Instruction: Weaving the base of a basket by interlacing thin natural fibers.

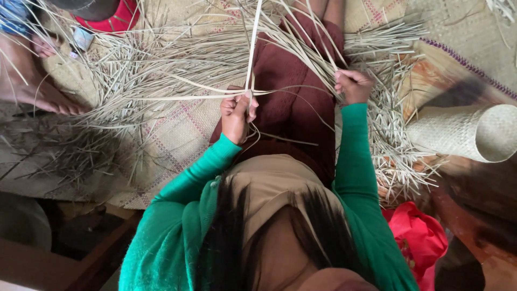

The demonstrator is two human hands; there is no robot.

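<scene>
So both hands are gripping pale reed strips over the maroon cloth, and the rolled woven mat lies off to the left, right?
Not quite. In the head view the rolled woven mat lies to the right, not the left. The left hand and right hand do grip pale reed strips over the maroon cloth.

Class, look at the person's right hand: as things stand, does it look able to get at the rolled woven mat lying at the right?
Probably yes. The right hand grips pale strips, so it is occupied, but only loose strips lie between it and the rolled woven mat on the same side; nothing solid blocks the way.

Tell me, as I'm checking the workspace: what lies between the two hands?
In the head view, dark red cloth over the lap, crossed by thin pale strips, lies between left hand and right hand.
</scene>
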